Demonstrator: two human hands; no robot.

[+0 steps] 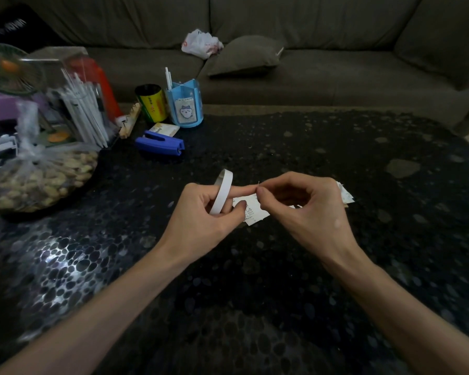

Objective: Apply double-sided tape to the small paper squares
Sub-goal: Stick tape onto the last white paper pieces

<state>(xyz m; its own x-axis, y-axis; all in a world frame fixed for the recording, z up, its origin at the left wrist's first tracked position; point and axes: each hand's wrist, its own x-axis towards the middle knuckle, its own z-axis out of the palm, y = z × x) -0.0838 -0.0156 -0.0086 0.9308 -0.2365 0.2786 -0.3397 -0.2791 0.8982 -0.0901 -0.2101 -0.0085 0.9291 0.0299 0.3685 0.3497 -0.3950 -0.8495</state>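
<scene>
A thin white roll of double-sided tape (223,195) is worn like a ring over the outstretched index finger of the left hand (201,215), whose other fingers are curled beneath it so that its lower edge is gripped; the thumb tip is laid at the edge of the small paper squares (253,212). These squares are white, faintly printed with text too small to be read, and are seen just above the dark pebble-patterned table (255,280), between the two hands; more white paper shows behind the right hand (306,205). The right thumb and forefinger are pinched together at the tip of the left index finger, on a pale sliver (258,183) too small to be identified. Far left, a blue pen holder (186,104) is seen with white pens (168,77) standing in it and a cartoon figure on its label. Beside it a yellow-and-black can (150,102) is placed; its print cannot be made out. White sticks are packed into a clear box (65,85), and pale nuts are held in a knotted plastic bag (38,180).
</scene>
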